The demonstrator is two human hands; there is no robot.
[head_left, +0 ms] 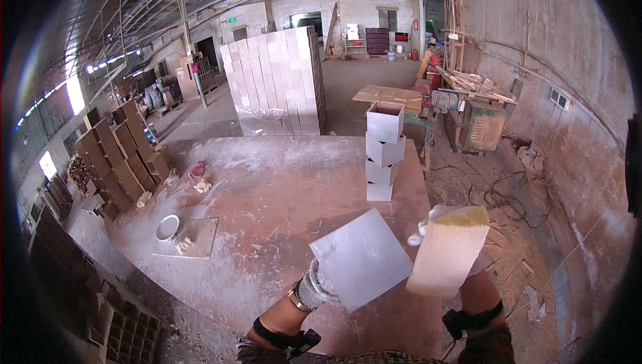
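Observation:
My left hand, in a pale knit glove, grips a grey-white square box from its lower left side. One flat face of the box is turned up toward me, and most of my fingers are hidden by it. My right hand, also in a white glove, is closed around a cream rectangular pad with a yellowish upper edge; it looks like a sanding pad. The pad is close to the box's right corner. Beyond them, a stack of similar white boxes stands on the dusty reddish table.
On the table's left are a white bowl beside a flat board, and a crumpled red and white cloth. A tall stack of pale boxes rises behind the table. A machine bench and floor cables are at the right.

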